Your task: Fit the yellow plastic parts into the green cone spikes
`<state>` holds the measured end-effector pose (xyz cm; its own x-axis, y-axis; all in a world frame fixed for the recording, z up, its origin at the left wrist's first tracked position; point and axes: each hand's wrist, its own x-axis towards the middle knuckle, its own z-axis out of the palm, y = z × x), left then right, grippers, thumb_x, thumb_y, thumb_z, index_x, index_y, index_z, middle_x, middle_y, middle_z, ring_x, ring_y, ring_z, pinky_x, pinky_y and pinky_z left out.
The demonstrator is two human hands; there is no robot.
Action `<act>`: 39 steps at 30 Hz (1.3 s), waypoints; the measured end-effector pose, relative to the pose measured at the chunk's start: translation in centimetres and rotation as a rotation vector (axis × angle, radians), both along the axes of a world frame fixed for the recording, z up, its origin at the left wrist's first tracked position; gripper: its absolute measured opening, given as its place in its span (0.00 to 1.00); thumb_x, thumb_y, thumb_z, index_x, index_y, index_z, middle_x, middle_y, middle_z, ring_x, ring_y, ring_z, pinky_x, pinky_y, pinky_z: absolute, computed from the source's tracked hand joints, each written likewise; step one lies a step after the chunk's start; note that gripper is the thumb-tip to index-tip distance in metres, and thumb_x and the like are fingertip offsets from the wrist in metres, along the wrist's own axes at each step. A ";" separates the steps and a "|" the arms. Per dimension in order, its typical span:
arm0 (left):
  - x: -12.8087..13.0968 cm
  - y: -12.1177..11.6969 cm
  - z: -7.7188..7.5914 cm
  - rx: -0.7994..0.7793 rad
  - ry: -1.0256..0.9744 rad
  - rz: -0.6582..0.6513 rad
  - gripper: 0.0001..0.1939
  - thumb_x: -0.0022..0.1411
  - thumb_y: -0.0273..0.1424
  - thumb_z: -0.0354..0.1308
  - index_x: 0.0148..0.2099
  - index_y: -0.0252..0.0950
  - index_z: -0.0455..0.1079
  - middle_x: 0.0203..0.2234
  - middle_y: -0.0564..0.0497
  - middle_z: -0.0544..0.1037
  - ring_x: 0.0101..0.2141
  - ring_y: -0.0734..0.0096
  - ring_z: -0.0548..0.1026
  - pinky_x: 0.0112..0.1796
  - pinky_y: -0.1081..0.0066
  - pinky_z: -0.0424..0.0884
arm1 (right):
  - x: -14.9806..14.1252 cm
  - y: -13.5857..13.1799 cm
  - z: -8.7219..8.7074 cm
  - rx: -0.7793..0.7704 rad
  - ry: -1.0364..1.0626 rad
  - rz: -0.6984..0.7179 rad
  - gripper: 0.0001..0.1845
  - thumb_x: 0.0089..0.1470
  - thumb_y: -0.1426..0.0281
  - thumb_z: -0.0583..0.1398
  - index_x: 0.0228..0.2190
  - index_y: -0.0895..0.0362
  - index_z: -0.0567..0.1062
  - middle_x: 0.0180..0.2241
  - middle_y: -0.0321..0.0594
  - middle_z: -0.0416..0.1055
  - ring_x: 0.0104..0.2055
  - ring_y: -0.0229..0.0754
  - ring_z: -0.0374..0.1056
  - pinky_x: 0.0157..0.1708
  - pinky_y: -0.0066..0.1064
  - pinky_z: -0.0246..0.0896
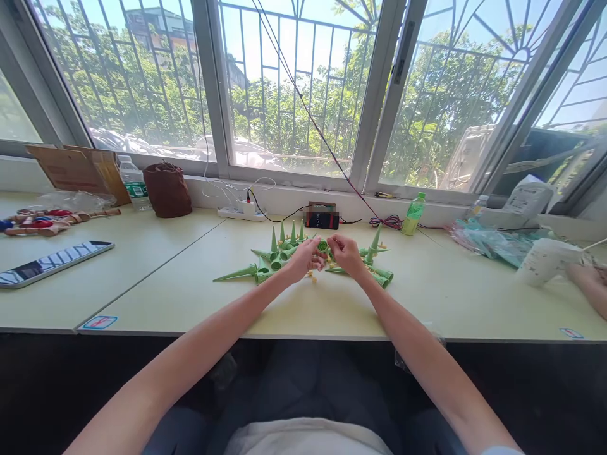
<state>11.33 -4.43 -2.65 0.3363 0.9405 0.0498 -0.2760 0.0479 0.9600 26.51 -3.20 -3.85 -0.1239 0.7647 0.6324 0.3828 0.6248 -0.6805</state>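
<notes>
My left hand (306, 259) has its fingers closed around a green plastic cone (322, 246), with the round open end towards me. My right hand (346, 254) is pinched at the right side of that opening; whatever is between its fingertips is too small to make out. Several more green cones (237, 273) lie or stand to the left and behind my left hand. Beyond my right hand is another group, including an upright cone (374, 244). Small yellow pieces (312, 277) are scattered on the table between and around the cones.
At the back stand a phone (322, 218), a power strip (237, 213) and a green bottle (414, 213). Leftward are a tablet (57, 262), a brown bag (167, 191) and a cardboard box (76, 170). On the right, another person's hand (590, 281) is near a white cup (543, 260) and plastic bags (493, 240).
</notes>
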 end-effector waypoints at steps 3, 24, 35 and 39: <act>-0.1 -0.1 -0.1 0.008 -0.011 -0.011 0.19 0.59 0.44 0.60 0.40 0.37 0.57 0.23 0.52 0.73 0.17 0.75 0.72 0.18 0.76 0.65 | 0.0 0.0 0.0 -0.016 0.016 0.018 0.21 0.56 0.52 0.53 0.23 0.55 0.63 0.19 0.31 0.54 0.22 0.35 0.50 0.22 0.27 0.47; -0.6 1.0 -1.8 0.488 0.265 0.106 0.27 0.56 0.36 0.64 0.54 0.38 0.59 0.52 0.40 0.71 0.19 0.83 0.72 0.16 0.80 0.63 | 0.2 0.1 -0.1 -0.058 0.042 -0.004 0.20 0.55 0.52 0.56 0.23 0.55 0.66 0.16 0.31 0.55 0.18 0.34 0.49 0.19 0.28 0.43; -0.5 1.1 -1.7 0.484 0.250 0.139 0.28 0.53 0.35 0.65 0.55 0.38 0.63 0.53 0.40 0.71 0.18 0.85 0.71 0.16 0.80 0.64 | 0.1 0.4 -0.3 -0.047 0.022 0.001 0.20 0.57 0.53 0.54 0.24 0.55 0.66 0.15 0.31 0.55 0.18 0.34 0.50 0.19 0.27 0.43; -0.4 0.9 -1.5 0.476 0.255 0.145 0.26 0.53 0.34 0.64 0.54 0.38 0.63 0.54 0.39 0.70 0.17 0.85 0.70 0.15 0.78 0.65 | 0.1 0.5 -0.4 -0.050 0.003 0.001 0.20 0.57 0.53 0.54 0.24 0.55 0.66 0.14 0.30 0.56 0.17 0.34 0.51 0.19 0.27 0.43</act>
<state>10.89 -3.54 -4.15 0.2626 0.8715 0.4143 -0.0033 -0.4285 0.9035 26.64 -2.75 -4.22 -0.1225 0.7952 0.5939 0.3804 0.5903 -0.7119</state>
